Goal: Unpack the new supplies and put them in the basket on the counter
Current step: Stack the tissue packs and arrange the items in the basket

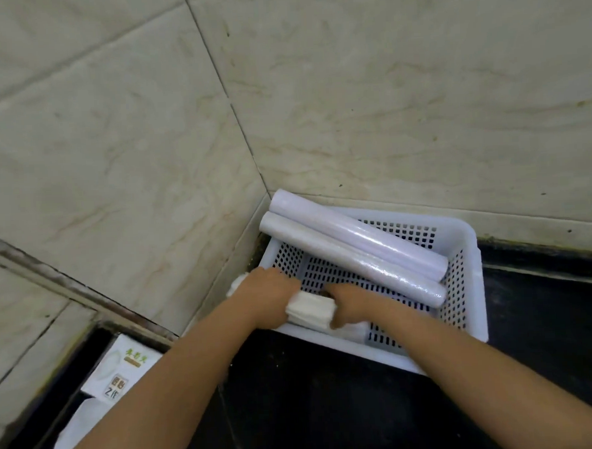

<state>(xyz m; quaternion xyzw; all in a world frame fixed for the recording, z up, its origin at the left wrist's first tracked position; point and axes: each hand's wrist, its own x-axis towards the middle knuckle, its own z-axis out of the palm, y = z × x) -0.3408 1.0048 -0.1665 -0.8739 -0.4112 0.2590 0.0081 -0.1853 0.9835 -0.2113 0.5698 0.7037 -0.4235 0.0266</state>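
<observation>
A white perforated plastic basket (467,249) stands in the corner of a black counter. Two long pale rolls (354,255) lie side by side across it, their left ends resting on the rim. My left hand (264,294) and my right hand (352,305) both grip a white folded stack of cloth or paper (311,309) at the basket's near left edge. The left hand covers the stack's left end, where a bit of white shows past the knuckles. The right hand holds its right end, just inside the basket.
Marbled beige wall tiles (384,99) close in the corner behind and left of the basket. A white package with green print (123,367) lies on the counter at lower left, partly under my left forearm. Black counter (314,412) runs toward me.
</observation>
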